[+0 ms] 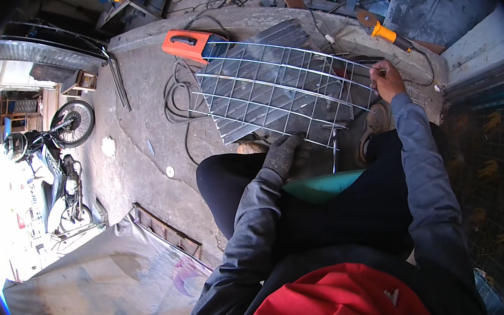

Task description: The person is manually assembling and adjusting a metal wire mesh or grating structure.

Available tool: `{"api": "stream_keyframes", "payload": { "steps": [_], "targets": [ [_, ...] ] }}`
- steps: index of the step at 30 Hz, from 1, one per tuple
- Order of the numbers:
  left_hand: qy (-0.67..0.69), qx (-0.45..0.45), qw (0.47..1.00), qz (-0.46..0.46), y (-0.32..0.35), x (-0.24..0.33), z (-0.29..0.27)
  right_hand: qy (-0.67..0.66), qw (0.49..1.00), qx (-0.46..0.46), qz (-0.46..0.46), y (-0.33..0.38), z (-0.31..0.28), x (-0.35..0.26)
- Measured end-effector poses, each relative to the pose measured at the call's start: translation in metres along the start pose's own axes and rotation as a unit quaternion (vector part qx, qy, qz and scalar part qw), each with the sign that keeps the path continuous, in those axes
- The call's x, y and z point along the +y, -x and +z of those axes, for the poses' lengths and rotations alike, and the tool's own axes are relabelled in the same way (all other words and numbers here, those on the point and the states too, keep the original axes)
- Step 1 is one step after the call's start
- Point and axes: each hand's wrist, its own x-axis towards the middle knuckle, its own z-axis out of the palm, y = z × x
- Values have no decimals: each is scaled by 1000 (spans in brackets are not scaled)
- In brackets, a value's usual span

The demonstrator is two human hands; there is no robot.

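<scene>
A metal wire grid [275, 86] with curved cross rods lies on the concrete floor in front of my knees. My left hand [286, 153], in a grey knit glove, presses down on the grid's near edge. My bare right hand [387, 80] is at the grid's right side, fingers closed around a thin rod or tool that touches the wires. I sit on a green stool [323, 185], in dark trousers.
An orange welding machine [189, 43] with black cables [175, 98] sits beyond the grid. An angle grinder with a yellow handle [383, 30] lies at the upper right. A motorbike [58, 148] stands at the left; a grey tarp [93, 294] covers the lower left.
</scene>
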Motion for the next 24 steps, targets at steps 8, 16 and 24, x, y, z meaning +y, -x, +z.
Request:
{"api": "stream_keyframes", "payload": {
  "steps": [8, 16, 24],
  "targets": [
    [-11, 8, 1000, 11, 0, -1, 1, 52, 990, 116, -61, -15, 7, 10],
    [-14, 6, 1000, 2, 2, 3, 7, 172, 976, 105, -77, -19, 2, 19],
    [9, 8, 1000, 14, 1, 0, 4, -5, 1000, 17, 21, 4, 9, -22]
  ]
}}
